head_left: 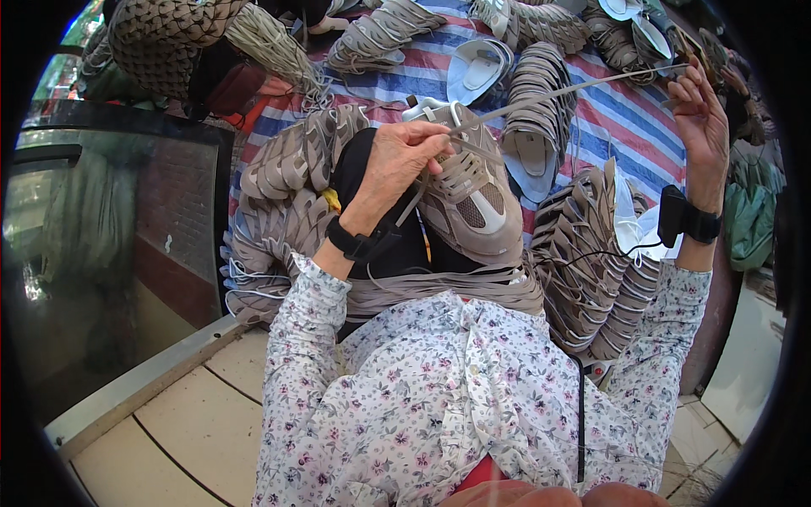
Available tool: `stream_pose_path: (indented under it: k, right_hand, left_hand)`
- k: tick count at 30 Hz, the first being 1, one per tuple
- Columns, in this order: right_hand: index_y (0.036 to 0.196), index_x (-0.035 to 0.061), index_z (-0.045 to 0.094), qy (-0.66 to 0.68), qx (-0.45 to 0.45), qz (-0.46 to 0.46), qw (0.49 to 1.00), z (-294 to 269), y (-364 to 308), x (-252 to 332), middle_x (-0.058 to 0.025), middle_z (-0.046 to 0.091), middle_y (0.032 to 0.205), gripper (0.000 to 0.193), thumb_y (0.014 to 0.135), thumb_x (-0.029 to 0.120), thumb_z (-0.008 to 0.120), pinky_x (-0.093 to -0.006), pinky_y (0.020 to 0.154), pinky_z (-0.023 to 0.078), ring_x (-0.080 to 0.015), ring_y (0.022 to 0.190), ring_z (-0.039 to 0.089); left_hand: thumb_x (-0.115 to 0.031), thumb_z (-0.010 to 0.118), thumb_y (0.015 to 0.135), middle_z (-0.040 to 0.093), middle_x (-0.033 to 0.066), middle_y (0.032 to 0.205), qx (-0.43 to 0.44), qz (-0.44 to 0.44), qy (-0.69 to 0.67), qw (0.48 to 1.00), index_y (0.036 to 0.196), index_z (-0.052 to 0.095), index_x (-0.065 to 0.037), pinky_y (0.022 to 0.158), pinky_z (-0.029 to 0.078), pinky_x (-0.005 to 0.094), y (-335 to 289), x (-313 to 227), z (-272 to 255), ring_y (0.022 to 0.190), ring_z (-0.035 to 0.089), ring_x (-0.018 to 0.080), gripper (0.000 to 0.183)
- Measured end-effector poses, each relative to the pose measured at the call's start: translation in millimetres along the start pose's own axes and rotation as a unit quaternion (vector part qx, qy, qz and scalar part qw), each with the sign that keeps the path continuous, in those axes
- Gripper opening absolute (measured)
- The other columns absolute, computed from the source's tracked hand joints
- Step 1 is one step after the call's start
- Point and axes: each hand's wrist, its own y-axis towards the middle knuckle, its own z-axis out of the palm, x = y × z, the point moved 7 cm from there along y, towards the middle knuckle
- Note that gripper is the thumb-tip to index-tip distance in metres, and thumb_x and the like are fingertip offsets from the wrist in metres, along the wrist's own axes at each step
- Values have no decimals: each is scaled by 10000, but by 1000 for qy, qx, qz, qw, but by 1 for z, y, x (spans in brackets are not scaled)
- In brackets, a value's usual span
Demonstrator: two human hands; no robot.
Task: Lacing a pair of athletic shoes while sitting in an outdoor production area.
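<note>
On my lap rests a beige-grey sneaker [495,221] with mesh panels, its toe pointing toward me. A flat beige shoelace [583,85] runs from the shoe up to the far right and looks taut. My left hand [404,160] is closed in a pinch on the lace beside the shoe's eyelets. Raised well out to the right, my right hand [699,114] has its fingers closed on the lace's far end. Lacing crosses the lower part of the tongue. A bundle of loose beige laces [439,293] lies across my lap, behind the toe.
Stacks of nested beige shoe uppers stand to the left [283,169] and right [583,262], with more at the back. A striped sheet [621,118] covers the ground. A dark glass panel [118,245] stands at the left; a green bag [752,211] hangs at the right.
</note>
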Motion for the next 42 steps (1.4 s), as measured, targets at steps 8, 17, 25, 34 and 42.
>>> stream_pose_path:
  k: [8,17,25,34,42]
  right_hand:
    - [1287,-96,531,-3,-116,-67,991,-75,-25,51,-71,503,860,319,987,2,571,-291,694,402,-154,752,445]
    - [1244,-85,575,-35,-220,-81,971,-174,-42,101,-114,615,974,297,966,12,610,-280,758,476,-176,835,550]
    - [1224,-69,611,-20,-120,-82,989,-205,-58,143,-122,669,1019,279,957,9,621,-277,781,517,-182,862,603]
    - [1221,-35,628,-161,-264,-165,937,-183,-54,144,-150,664,1251,269,960,33,619,-248,937,551,-203,1120,647]
    - [1202,41,648,-225,-239,-43,943,-158,-38,35,-78,709,1095,242,1006,171,589,-369,940,514,-153,1024,660]
  left_hand:
    - [-179,659,965,723,43,912,-136,8,45,990,1137,706,-5,599,430,132,-33,-22,-70,694,619,25,249]
    - [-147,631,974,545,-39,722,-150,-69,144,976,1082,710,21,566,341,181,-134,-22,-187,624,460,30,215]
    - [-198,595,949,425,-25,666,-109,-95,154,978,782,620,-6,529,273,231,-214,-20,-216,599,385,47,255]
    - [-63,526,1007,482,24,853,-143,207,-483,839,1014,455,12,483,356,185,-282,-115,-213,557,495,37,103]
    - [-58,521,1015,489,65,805,-116,391,-369,835,793,359,-63,491,373,232,-345,-198,-138,473,567,92,274]
